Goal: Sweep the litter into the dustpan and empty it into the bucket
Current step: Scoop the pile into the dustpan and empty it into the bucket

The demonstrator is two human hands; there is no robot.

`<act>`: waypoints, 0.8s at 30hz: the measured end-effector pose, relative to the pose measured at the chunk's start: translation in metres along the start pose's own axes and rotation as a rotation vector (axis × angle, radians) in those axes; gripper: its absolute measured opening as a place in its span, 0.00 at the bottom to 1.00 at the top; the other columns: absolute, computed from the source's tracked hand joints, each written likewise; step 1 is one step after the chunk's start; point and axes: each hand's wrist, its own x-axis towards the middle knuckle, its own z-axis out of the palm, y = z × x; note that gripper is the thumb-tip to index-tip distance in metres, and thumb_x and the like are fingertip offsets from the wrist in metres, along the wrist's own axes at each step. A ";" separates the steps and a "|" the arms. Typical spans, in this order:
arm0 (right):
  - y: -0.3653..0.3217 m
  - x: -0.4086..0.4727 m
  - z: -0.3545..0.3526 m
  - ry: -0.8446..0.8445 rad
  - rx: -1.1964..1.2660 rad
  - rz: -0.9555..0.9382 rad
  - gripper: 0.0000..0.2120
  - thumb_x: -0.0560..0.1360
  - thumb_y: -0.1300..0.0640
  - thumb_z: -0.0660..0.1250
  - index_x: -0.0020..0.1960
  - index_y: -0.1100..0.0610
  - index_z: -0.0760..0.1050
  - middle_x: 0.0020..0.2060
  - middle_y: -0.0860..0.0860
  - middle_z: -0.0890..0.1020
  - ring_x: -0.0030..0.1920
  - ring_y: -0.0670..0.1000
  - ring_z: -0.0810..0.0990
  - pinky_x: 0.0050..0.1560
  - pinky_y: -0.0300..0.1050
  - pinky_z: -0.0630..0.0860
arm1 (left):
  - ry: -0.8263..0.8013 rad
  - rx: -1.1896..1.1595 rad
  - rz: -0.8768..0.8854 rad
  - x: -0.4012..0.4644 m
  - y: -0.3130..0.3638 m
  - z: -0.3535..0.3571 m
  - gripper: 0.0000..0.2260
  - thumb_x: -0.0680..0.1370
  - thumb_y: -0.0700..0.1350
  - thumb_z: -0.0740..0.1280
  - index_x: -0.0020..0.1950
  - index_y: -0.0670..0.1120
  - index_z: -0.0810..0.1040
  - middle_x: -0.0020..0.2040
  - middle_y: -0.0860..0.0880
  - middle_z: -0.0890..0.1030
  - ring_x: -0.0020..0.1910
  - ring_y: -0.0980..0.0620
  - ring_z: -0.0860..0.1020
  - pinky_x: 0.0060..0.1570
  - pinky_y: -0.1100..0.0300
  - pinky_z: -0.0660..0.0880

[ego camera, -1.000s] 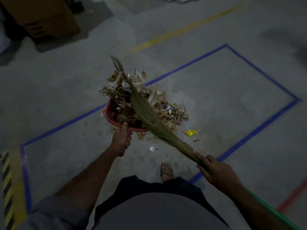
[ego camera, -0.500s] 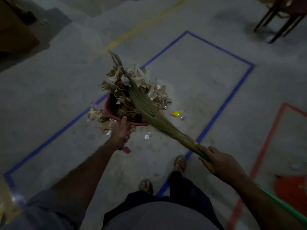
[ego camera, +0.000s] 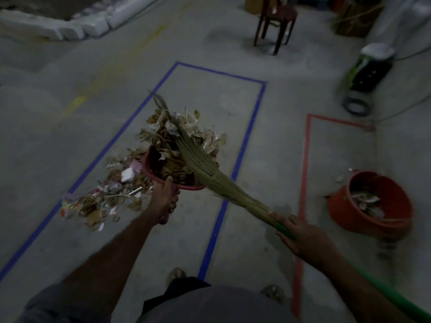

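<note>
- The left hand (ego camera: 164,198) grasps the handle of the red dustpan (ego camera: 154,167), heaped with litter (ego camera: 172,136) just beyond its fingers.
- The right hand (ego camera: 303,236) clasps the broom (ego camera: 205,166) at its green handle; bristles press the heap.
- More litter lies on the floor left of the left fingers.
- The orange bucket (ego camera: 370,206) sits well right of the right fingers.

Red dustpan (ego camera: 152,167), orange bucket (ego camera: 394,207), straw-coloured broom (ego camera: 205,169) with green handle (ego camera: 382,289), grey floor (ego camera: 70,94), blue tape outline (ego camera: 247,141), red tape outline (ego camera: 304,169)
</note>
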 end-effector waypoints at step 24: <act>0.275 -0.322 -0.033 0.042 0.169 0.688 0.32 0.72 0.47 0.73 0.74 0.42 0.66 0.45 0.46 0.82 0.29 0.45 0.76 0.26 0.32 0.63 | -0.613 0.382 0.002 -0.102 -0.010 0.522 0.26 0.85 0.59 0.53 0.44 0.37 0.74 0.25 0.48 0.69 0.20 0.52 0.63 0.22 0.64 0.59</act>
